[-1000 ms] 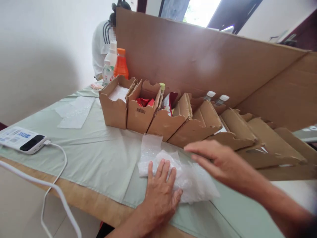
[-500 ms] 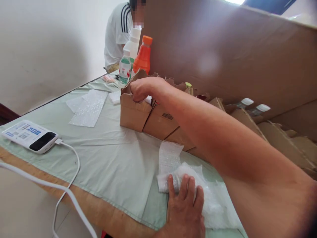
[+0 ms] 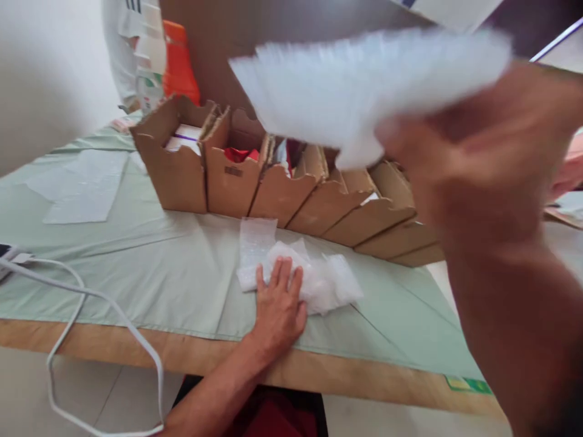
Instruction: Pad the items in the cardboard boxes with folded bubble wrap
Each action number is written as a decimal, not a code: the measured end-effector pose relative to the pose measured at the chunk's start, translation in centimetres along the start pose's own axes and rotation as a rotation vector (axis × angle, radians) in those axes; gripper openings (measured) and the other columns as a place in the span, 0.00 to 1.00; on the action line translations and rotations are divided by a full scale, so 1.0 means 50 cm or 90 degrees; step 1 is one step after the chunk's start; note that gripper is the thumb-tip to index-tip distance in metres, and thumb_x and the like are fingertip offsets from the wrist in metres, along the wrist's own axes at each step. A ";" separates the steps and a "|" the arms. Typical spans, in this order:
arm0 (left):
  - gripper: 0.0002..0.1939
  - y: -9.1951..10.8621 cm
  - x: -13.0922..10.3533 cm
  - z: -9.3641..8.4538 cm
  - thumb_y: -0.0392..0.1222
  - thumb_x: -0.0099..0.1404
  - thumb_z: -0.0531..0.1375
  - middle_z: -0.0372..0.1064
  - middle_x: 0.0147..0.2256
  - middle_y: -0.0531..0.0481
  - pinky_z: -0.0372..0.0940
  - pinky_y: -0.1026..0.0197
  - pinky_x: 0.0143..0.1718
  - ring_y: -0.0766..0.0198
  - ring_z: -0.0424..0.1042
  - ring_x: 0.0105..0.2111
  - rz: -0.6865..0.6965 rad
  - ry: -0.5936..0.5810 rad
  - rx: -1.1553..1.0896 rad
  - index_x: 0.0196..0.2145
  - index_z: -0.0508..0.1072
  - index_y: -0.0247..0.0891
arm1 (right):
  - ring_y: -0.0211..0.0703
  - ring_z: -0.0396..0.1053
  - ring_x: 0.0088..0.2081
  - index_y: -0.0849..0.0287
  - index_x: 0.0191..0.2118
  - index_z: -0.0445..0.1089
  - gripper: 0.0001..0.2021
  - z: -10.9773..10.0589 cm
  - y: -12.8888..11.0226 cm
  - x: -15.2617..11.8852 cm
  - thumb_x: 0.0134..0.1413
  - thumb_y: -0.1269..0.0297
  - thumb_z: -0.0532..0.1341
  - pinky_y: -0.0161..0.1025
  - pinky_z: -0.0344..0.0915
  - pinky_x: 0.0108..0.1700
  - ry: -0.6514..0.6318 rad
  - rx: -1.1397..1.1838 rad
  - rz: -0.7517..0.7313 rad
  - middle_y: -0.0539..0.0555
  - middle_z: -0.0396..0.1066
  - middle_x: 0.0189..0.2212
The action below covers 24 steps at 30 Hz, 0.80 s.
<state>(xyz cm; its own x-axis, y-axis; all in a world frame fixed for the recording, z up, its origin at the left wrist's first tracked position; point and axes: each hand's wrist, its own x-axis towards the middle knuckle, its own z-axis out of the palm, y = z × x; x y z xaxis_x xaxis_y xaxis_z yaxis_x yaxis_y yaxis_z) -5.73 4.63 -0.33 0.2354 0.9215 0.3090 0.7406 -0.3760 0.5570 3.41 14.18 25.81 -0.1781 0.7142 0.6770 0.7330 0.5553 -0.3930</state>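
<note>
My left hand (image 3: pixel 279 303) lies flat on the crumpled bubble wrap (image 3: pixel 334 282) on the table, fingers stretched out. A flat piece of bubble wrap (image 3: pixel 257 233) sticks out beyond its fingertips. Raised at the upper right, my right hand (image 3: pixel 473 145) grips a white sheet (image 3: pixel 364 85) that looks like bubble wrap, blurred by motion; whether it is one layer or several I cannot tell. Behind the sheet stands a row of several open cardboard boxes (image 3: pixel 232 188), the right ones leaning and partly covered by my right hand and the sheet.
Loose bubble wrap (image 3: pixel 88 182) lies at the left of the green cloth (image 3: pixel 159 267). A white cable (image 3: pixel 109 303) hangs over the table's front edge. Behind the boxes stand an orange bottle (image 3: pixel 178 64), a clear bottle (image 3: pixel 149 85) and a large cardboard panel (image 3: pixel 218 48). A person in white (image 3: pixel 116 48) is at back left.
My right hand has come out of the leftmost box and swung up to the right, now with the white sheet. My left hand stays on the bubble wrap. The view has turned right.
</note>
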 end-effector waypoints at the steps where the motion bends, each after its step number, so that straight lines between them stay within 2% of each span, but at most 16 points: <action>1: 0.33 0.002 0.000 0.001 0.40 0.64 0.61 0.58 0.70 0.33 0.45 0.23 0.68 0.39 0.53 0.72 0.003 0.007 0.008 0.66 0.64 0.35 | 0.54 0.76 0.53 0.54 0.46 0.78 0.11 -0.037 0.036 -0.065 0.61 0.58 0.64 0.48 0.70 0.56 0.014 -0.085 -0.023 0.51 0.78 0.45; 3: 0.32 0.008 -0.003 0.002 0.39 0.64 0.61 0.59 0.69 0.32 0.44 0.25 0.69 0.40 0.53 0.72 0.015 0.027 0.020 0.65 0.65 0.35 | 0.53 0.78 0.50 0.47 0.44 0.77 0.07 -0.087 0.108 -0.193 0.63 0.59 0.63 0.52 0.71 0.57 0.018 -0.198 -0.013 0.51 0.80 0.45; 6: 0.30 0.019 -0.013 -0.004 0.40 0.63 0.62 0.57 0.69 0.31 0.43 0.29 0.70 0.41 0.52 0.72 0.039 0.077 0.033 0.63 0.66 0.37 | 0.57 0.78 0.51 0.46 0.46 0.76 0.08 -0.109 0.203 -0.353 0.64 0.58 0.61 0.59 0.72 0.57 -0.022 -0.187 0.085 0.54 0.80 0.47; 8: 0.31 0.018 -0.016 -0.017 0.44 0.63 0.63 0.50 0.72 0.31 0.42 0.31 0.71 0.40 0.48 0.73 0.043 0.125 0.038 0.63 0.66 0.39 | 0.61 0.75 0.56 0.49 0.45 0.77 0.09 -0.104 0.247 -0.426 0.62 0.57 0.62 0.58 0.77 0.48 -0.110 -0.135 0.155 0.58 0.77 0.54; 10: 0.34 0.005 -0.011 -0.038 0.49 0.63 0.64 0.41 0.75 0.32 0.41 0.30 0.70 0.37 0.42 0.74 0.003 0.167 0.036 0.65 0.64 0.41 | 0.64 0.71 0.62 0.50 0.49 0.77 0.14 -0.093 0.278 -0.472 0.60 0.55 0.63 0.51 0.79 0.38 -0.226 -0.086 0.223 0.61 0.69 0.64; 11: 0.36 -0.006 -0.005 -0.050 0.53 0.63 0.65 0.38 0.75 0.32 0.42 0.30 0.70 0.35 0.41 0.74 -0.042 0.175 0.029 0.66 0.64 0.41 | 0.65 0.68 0.64 0.49 0.54 0.76 0.18 -0.086 0.289 -0.487 0.59 0.54 0.63 0.50 0.79 0.37 -0.279 -0.066 0.253 0.61 0.63 0.68; 13: 0.42 -0.034 0.013 -0.071 0.60 0.62 0.64 0.42 0.74 0.29 0.45 0.28 0.68 0.31 0.43 0.74 -0.161 0.144 0.006 0.68 0.61 0.38 | 0.65 0.64 0.67 0.48 0.64 0.68 0.30 -0.070 0.306 -0.504 0.56 0.52 0.65 0.55 0.79 0.46 -0.355 -0.037 0.285 0.62 0.56 0.72; 15: 0.46 -0.057 0.031 -0.083 0.63 0.61 0.63 0.52 0.70 0.25 0.48 0.28 0.67 0.29 0.49 0.71 -0.252 0.070 -0.019 0.68 0.60 0.32 | 0.66 0.59 0.70 0.49 0.69 0.62 0.38 -0.046 0.314 -0.511 0.54 0.49 0.67 0.64 0.69 0.61 -0.403 -0.026 0.283 0.63 0.54 0.73; 17: 0.47 -0.067 0.045 -0.082 0.63 0.60 0.63 0.61 0.66 0.25 0.46 0.28 0.67 0.27 0.53 0.69 -0.276 0.022 -0.052 0.67 0.63 0.28 | 0.66 0.55 0.72 0.52 0.70 0.60 0.42 -0.015 0.312 -0.514 0.52 0.47 0.68 0.67 0.58 0.68 -0.423 -0.021 0.269 0.65 0.52 0.73; 20: 0.42 -0.055 0.057 -0.067 0.60 0.58 0.64 0.68 0.62 0.29 0.46 0.29 0.67 0.29 0.57 0.67 -0.263 0.040 -0.110 0.62 0.68 0.30 | 0.66 0.54 0.72 0.51 0.71 0.59 0.42 0.034 0.293 -0.518 0.52 0.47 0.68 0.66 0.55 0.70 -0.386 0.005 0.256 0.64 0.51 0.74; 24: 0.36 -0.032 0.064 -0.057 0.57 0.60 0.62 0.73 0.57 0.31 0.59 0.35 0.63 0.37 0.70 0.59 -0.264 0.077 -0.186 0.60 0.70 0.31 | 0.62 0.54 0.72 0.50 0.71 0.57 0.40 0.081 0.256 -0.518 0.55 0.51 0.67 0.65 0.55 0.71 -0.300 0.092 0.241 0.63 0.52 0.73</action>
<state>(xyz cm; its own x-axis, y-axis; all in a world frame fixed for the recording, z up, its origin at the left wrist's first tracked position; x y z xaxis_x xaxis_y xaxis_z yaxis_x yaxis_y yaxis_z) -7.93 7.88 1.95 -0.1277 0.9873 0.0943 0.5449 -0.0096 0.8384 14.76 4.53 0.72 -0.2184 0.9658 0.1395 0.7116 0.2554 -0.6546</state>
